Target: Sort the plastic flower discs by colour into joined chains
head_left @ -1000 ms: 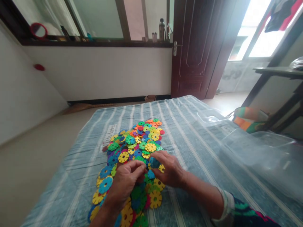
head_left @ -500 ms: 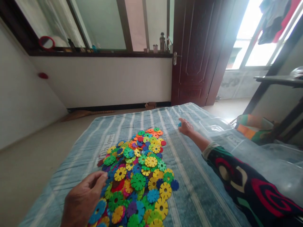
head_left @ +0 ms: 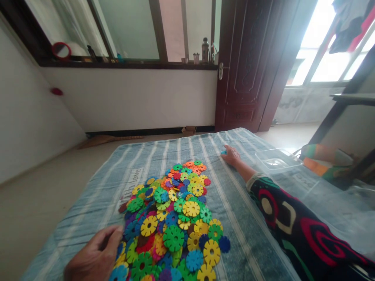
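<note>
A heap of colourful notched plastic discs (head_left: 172, 238), flower-shaped with holes in the middle, is spread over the striped bed cover. At the heap's left edge is my left hand (head_left: 93, 253), its fingers curled and thumb pressed to the index finger; whatever lies between them, if anything, is hidden. My right hand (head_left: 232, 157) reaches out past the heap's far right corner, low over the cover. Between its fingertips is a light blue disc (head_left: 224, 152), mostly covered by the fingers.
Right of my right hand, a clear plastic box (head_left: 275, 160) stands on the striped bed cover (head_left: 228, 210). Another clear container (head_left: 351, 207) lies nearer, partly behind my sleeve. The bed's far edge faces a dark red door (head_left: 243, 78) and a wall.
My left hand has drawn slightly left and down, away from the discs. The right hand still holds the blue disc in nearly the same place. The whole view has shifted a little.
</note>
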Motion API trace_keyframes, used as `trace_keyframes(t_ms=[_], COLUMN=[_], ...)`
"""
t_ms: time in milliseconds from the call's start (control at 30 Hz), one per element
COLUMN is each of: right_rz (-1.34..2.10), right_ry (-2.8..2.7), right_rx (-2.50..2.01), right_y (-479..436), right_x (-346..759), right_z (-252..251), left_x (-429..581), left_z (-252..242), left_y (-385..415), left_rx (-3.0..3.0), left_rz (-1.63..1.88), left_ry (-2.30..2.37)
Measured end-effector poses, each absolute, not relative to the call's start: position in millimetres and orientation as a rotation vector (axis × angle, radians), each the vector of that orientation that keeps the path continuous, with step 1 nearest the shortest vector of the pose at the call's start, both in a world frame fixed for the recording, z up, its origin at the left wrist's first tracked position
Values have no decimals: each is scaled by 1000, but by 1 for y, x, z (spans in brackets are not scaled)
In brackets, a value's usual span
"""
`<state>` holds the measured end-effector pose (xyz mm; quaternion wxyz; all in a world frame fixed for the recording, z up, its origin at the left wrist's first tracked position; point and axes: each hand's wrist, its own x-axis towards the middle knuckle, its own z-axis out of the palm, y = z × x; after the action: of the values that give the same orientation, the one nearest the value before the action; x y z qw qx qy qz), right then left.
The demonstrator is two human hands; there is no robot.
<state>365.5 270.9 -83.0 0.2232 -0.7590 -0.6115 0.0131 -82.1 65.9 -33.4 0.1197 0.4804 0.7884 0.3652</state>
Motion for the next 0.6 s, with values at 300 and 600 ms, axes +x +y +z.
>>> trace_keyframes(t_ms=[300, 600], right_rz=[73, 84], right_ry=[-1619, -1636], right_rx=[-2078, -2097], right_y=[273, 266], right_x=[368, 363], right_z=[-85, -83], left_x=[-80, -75], left_z=[-32, -34], left_y=[66, 62], left_rx=[1410, 1547], left_rz=[1071, 1086], left_ry=[2327, 2316])
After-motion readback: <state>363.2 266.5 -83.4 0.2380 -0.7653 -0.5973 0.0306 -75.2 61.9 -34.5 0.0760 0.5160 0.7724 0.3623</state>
